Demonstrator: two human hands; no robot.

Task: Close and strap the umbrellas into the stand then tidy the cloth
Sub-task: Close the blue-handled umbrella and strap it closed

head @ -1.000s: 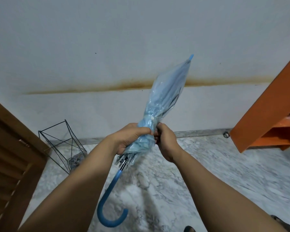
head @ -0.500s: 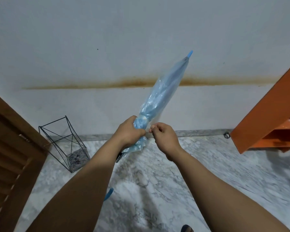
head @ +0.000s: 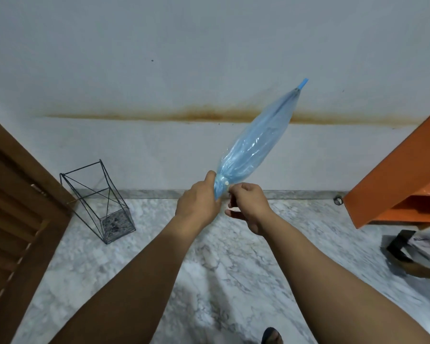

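A closed translucent light-blue umbrella [head: 256, 137] points up and to the right, its blue tip near the wall stain. My left hand [head: 196, 202] is wrapped around the bunched canopy just below the strap with its white snap. My right hand [head: 248, 207] pinches at that strap from the right side. The umbrella's handle is hidden behind my left forearm. A black wire umbrella stand [head: 98, 202] sits on the floor at the left by the wall, with no umbrella in it.
A brown louvred door [head: 13, 214] fills the left edge. An orange shelf unit [head: 397, 184] juts in from the right, with a dark box and white bag [head: 415, 247] below it. The floor is grey marble [head: 209, 269]; a foot shows at the bottom.
The umbrella has been raised and tilted further right. My left hand slid up to the strap and my right hand moved onto the snap. The curved handle has dropped out of sight.
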